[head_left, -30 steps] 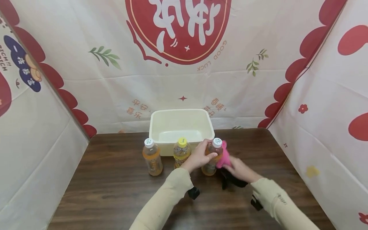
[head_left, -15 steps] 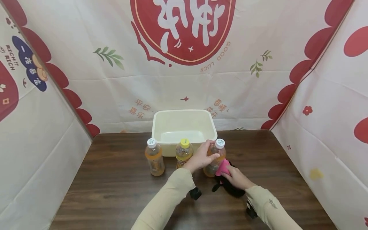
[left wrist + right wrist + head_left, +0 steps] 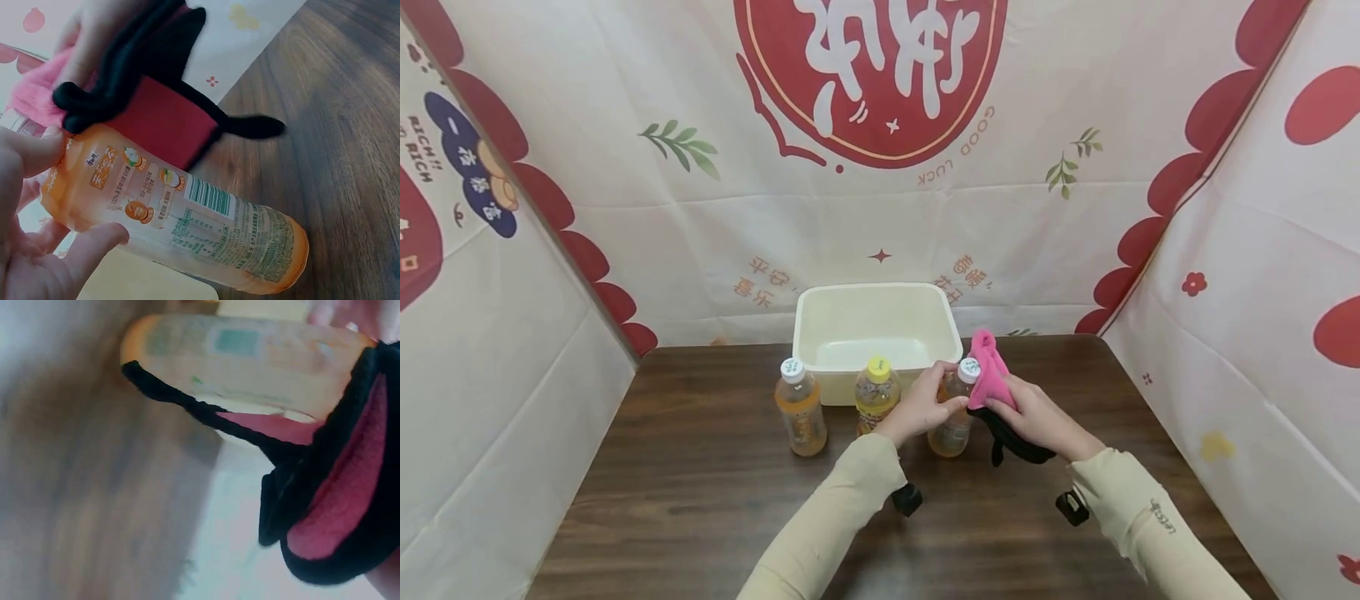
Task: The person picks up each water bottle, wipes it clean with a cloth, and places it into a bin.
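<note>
My left hand (image 3: 925,406) grips the upper part of the right-hand bottle (image 3: 951,435), a clear one with orange drink and a white cap, standing on the table. In the left wrist view, thumb and fingers spread around the shoulder of this bottle (image 3: 187,206). My right hand (image 3: 1033,417) holds a soft pink and black fabric piece (image 3: 992,375) against the bottle's right side, its pink end rising beside the cap. The right wrist view shows this fabric piece (image 3: 344,487) with thick black edging, pink inside, and a narrow black tab along the bottle.
Left of the hands stand a yellow-capped bottle (image 3: 877,392) and a white-capped bottle (image 3: 801,412). Behind them is a cream rectangular bin (image 3: 820,387) near the back edge of the brown table (image 3: 700,492). Printed cloth walls (image 3: 625,208) surround the back and sides.
The right hand first moved down the bottle's side with the pink and black fabric, then back up to the cap's height. The left hand has kept its grip on the same bottle.
</note>
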Available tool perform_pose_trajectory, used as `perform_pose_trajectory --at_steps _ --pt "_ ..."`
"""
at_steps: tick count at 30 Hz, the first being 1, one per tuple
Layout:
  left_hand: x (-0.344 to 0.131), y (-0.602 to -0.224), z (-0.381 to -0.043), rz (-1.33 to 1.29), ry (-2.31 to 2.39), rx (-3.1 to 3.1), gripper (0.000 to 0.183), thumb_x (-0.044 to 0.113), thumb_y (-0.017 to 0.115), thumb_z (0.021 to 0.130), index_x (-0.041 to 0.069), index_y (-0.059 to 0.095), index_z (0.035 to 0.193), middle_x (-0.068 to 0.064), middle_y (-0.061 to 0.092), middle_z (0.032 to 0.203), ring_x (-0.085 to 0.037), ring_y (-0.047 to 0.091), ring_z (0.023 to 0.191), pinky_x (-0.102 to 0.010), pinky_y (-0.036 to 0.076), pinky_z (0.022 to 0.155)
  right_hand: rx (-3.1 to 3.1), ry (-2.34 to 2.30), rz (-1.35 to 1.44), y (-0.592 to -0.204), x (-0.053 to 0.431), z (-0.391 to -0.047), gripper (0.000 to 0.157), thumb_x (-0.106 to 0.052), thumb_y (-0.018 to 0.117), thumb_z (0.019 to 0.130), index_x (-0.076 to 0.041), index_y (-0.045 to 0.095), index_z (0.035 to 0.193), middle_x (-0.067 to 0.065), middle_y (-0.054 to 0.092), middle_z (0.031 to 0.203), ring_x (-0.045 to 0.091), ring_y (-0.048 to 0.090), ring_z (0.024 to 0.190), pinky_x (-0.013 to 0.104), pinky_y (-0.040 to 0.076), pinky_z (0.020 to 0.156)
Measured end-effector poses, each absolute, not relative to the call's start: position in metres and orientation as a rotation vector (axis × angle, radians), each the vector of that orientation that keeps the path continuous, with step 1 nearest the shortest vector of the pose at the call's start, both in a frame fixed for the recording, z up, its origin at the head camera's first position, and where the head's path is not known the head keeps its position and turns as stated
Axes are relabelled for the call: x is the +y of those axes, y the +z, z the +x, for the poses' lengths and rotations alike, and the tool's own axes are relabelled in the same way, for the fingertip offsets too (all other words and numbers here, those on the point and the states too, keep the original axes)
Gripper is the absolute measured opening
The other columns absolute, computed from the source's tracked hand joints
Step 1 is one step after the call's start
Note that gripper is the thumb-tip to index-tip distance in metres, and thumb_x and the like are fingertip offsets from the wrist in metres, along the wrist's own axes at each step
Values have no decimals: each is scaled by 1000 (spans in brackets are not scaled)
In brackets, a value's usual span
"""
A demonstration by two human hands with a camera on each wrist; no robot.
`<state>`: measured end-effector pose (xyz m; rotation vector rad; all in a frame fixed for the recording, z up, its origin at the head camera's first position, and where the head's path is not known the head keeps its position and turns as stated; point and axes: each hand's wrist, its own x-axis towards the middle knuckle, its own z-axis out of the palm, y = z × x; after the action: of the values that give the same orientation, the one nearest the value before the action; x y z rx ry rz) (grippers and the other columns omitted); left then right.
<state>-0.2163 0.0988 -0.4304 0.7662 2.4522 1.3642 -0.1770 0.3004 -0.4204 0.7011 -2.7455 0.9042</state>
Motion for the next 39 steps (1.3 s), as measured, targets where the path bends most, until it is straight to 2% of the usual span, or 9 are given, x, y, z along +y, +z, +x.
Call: perform_pose_trajectory --at_steps 9,11,14,18,20,23,26,31,39 --pt "99 -432 -216 756 1400 2422 49 27 59 88 12 38 130 -8 43 133 -22 40 125 -39 35 101 -2767 1076 504 -491 303 -168 16 -4 60 85 4 57 98 6 62 79 11 56 71 31 49 61" --pt "99 -433 -215 748 1413 2425 50 26 60 88 12 38 130 -9 43 133 -22 39 126 -39 35 102 -2818 1056 488 -509 301 -166 10 -7 60 86 2 56 88 2 58 73 7 52 66 26 46 57" --pt "100 -432 -212 722 1459 2443 51 27 63 85 11 40 128 -8 46 130 -22 42 123 -40 37 100 -2869 1016 490 -532 299 -164 15 -11 61 86 -5 51 77 -4 50 67 3 44 60 22 41 53" --pt "107 -428 -205 589 1549 2486 54 43 70 76 14 48 116 -1 56 114 -15 52 108 -35 45 89 -2853 1027 518 -542 300 -161 18 -12 62 85 -9 48 74 -6 49 66 3 42 60 22 39 53" --pt "113 -427 -203 524 1547 2542 55 50 72 70 17 51 109 2 56 106 -13 53 100 -31 46 82 -2854 1049 520 -542 301 -159 18 -14 62 86 -10 49 75 -6 47 66 3 41 60 22 38 53" --pt "118 -425 -204 487 1499 2609 52 51 72 70 18 56 107 1 48 105 -15 45 99 -30 43 77 -2877 1070 488 -539 306 -156 17 -19 61 87 -11 50 76 -7 47 67 3 42 61 21 39 55" --pt "116 -424 -207 553 1452 2619 53 43 71 75 17 55 118 -3 45 112 -19 41 106 -32 42 82 -2890 1077 434 -531 313 -153 17 -20 60 88 -10 52 76 -6 45 67 4 42 61 22 39 56" --pt "107 -419 -209 690 1426 2568 49 31 67 82 11 48 122 -5 55 119 -19 51 110 -33 44 90 -2885 1014 390 -501 328 -151 15 -18 60 88 -7 54 80 -4 47 68 5 45 62 24 41 56" --pt "98 -414 -208 800 1202 2603 50 29 58 88 11 44 133 -7 49 125 -20 49 112 -33 42 93 -2845 976 566 -422 318 -160 14 -18 61 87 -5 57 93 -2 53 73 8 47 65 24 43 57"
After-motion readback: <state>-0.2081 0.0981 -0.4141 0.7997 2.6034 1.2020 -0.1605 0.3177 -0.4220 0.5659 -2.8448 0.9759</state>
